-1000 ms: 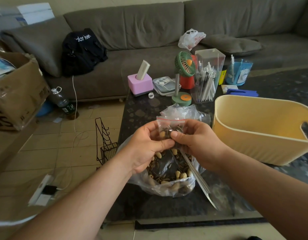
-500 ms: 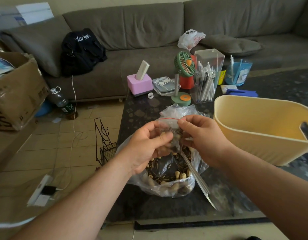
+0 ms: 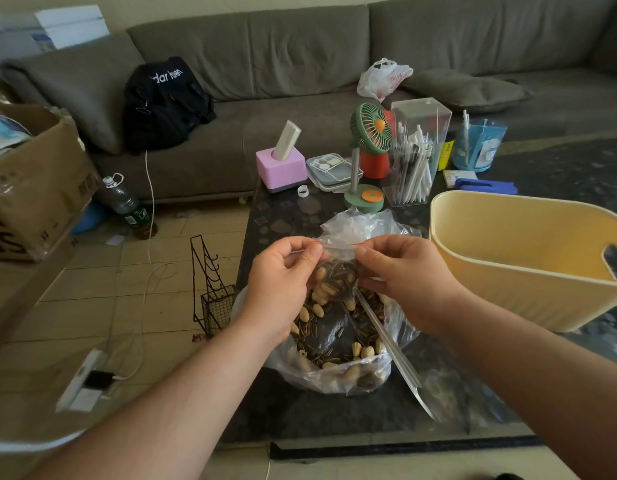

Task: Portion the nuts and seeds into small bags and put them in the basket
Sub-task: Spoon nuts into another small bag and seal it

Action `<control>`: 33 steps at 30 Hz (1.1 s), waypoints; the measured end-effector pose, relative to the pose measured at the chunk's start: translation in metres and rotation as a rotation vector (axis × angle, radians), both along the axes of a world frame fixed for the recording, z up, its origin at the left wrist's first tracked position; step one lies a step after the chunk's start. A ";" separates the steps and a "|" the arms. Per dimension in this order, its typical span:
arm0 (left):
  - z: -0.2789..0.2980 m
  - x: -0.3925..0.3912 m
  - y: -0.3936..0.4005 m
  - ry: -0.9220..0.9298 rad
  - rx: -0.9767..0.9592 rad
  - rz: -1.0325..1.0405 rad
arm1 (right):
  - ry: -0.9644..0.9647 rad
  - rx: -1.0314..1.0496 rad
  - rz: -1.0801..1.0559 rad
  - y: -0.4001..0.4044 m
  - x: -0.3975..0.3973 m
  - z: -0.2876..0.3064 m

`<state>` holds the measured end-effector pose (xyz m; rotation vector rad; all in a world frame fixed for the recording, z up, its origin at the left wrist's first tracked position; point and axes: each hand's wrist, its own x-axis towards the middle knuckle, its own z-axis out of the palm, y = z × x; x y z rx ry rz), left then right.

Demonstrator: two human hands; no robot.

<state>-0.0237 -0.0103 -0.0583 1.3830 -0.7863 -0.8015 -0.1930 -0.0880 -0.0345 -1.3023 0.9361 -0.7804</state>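
The small bag (image 3: 335, 271), partly filled with nuts and seeds, hangs above the big open bag (image 3: 338, 344) on the tabletop (image 3: 286, 216), the left hand (image 3: 283, 278) and right hand (image 3: 400, 271) each with a grip pinching one end of its red zip strip. It looks light, limp and slippery, so I judge the stiffer strip the safest hold on the way to the basket (image 3: 529, 271)
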 end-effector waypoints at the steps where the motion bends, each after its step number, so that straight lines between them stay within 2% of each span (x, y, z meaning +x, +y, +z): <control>1: -0.001 0.000 0.000 -0.002 0.002 0.011 | 0.009 -0.010 -0.002 0.000 0.000 0.000; 13: 0.000 -0.009 -0.004 0.094 0.099 0.049 | 0.152 -0.253 -0.037 0.005 0.000 -0.001; 25: 0.009 -0.010 0.002 0.159 0.066 -0.099 | 0.110 -0.200 0.001 0.001 -0.001 0.000; 33: 0.007 -0.007 0.002 0.104 0.046 -0.140 | 0.067 -0.128 0.013 -0.001 -0.001 0.002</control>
